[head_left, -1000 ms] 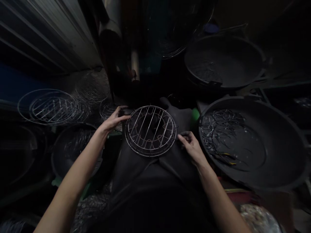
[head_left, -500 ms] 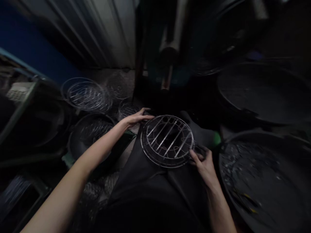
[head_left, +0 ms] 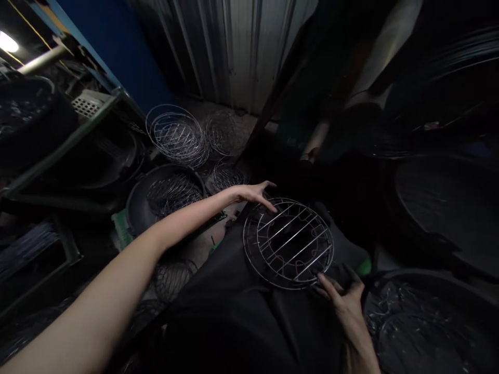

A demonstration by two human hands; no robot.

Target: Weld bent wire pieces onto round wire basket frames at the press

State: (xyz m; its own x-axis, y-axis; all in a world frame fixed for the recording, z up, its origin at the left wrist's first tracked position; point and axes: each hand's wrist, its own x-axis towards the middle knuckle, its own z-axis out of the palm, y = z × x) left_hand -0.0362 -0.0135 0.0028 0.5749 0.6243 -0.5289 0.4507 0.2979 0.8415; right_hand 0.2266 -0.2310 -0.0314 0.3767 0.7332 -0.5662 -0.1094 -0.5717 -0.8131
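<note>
A round wire rack (head_left: 288, 235) with straight parallel bars and a double outer ring rests over the dark cloth on my lap. Small curved wire loops show beneath its bars. My left hand (head_left: 255, 194) is at the rack's far left rim, its thumb over the wire and its fingers stretched away from the thumb. At the near right rim, my right hand (head_left: 343, 296) pinches the edge between thumb and fingers. Part of the right fingers is lost in shadow.
Left of my lap, wire rings and racks (head_left: 179, 137) are piled on the floor. A black basin (head_left: 136, 208) holds tangled wire pieces. Another basin with metal pieces (head_left: 421, 311) stands at the right. Dark machinery (head_left: 315, 137) rises ahead; a metal shelf frame (head_left: 66, 137) stands left.
My view has swung left, so the surroundings sit further right. My left thumb has moved inward over the rack's rim, its fingers spread; my right hand still grips the near right edge.
</note>
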